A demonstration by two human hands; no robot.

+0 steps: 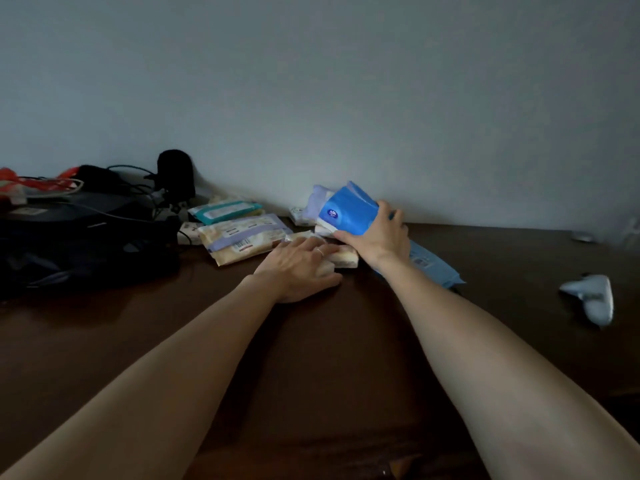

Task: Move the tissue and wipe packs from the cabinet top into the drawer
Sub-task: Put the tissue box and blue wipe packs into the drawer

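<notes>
On dark wood cabinet top: right hand grips blue tissue pack, tilted up by the wall; left hand rests fingers on small cream pack; purple-striped wipe pack and teal pack lie to the left.

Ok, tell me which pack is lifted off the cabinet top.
The bright blue tissue pack, gripped by the right hand and tilted up near the wall. The other packs lie flat.

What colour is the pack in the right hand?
Bright blue pack, white logo; head view.
</notes>
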